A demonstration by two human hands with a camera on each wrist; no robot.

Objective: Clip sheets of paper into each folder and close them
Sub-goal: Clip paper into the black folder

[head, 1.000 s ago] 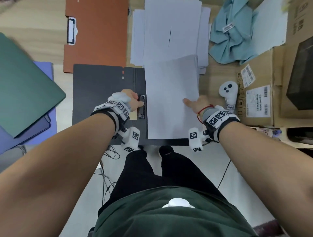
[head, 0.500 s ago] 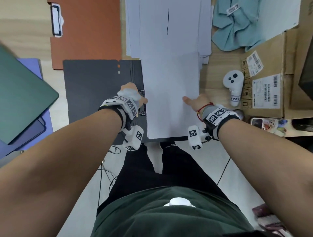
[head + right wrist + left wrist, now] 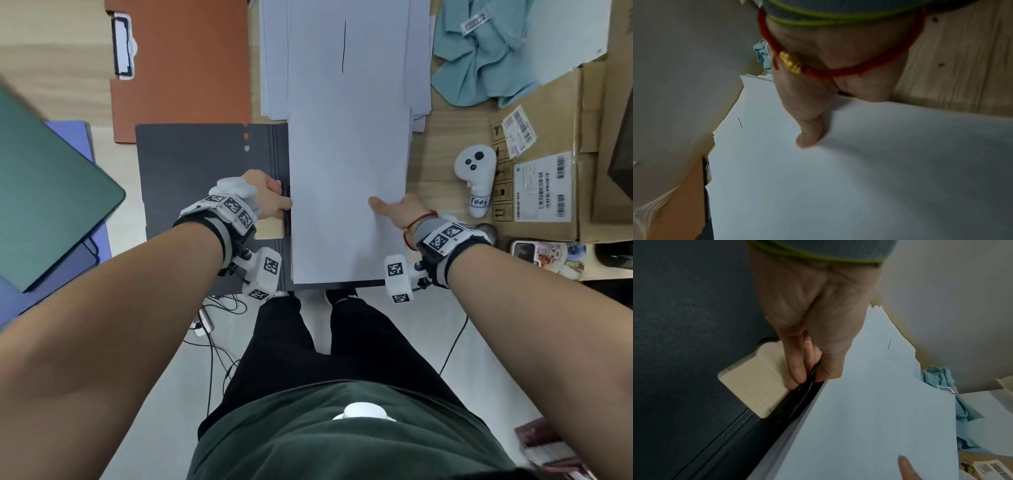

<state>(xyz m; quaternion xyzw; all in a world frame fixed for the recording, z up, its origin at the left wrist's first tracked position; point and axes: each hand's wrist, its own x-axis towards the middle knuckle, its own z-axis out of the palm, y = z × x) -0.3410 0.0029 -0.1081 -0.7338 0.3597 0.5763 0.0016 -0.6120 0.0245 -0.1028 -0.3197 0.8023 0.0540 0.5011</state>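
1. Paper sheets (image 3: 347, 195) lie on the right half of an open dark grey folder (image 3: 202, 171) at the near edge of the worktop (image 3: 41, 68), their left edge against the folder's black clip (image 3: 807, 382).
2. Left hand (image 3: 265, 198) pinches that clip between thumb and fingers.
3. Right hand (image 3: 399, 210) holds the sheets' right edge, thumb (image 3: 809, 134) pressed flat on top; its fingers are hidden beneath the paper.
4. Loose paper stack (image 3: 346, 51) lies just beyond the folder, its near end under the sheets.
5. Orange folder (image 3: 185, 61) lies open to the far left, a green folder (image 3: 44, 198) at the left edge.
6. White controller (image 3: 476, 178), cardboard box (image 3: 548, 185) and teal cloth (image 3: 479, 58) sit to the right.
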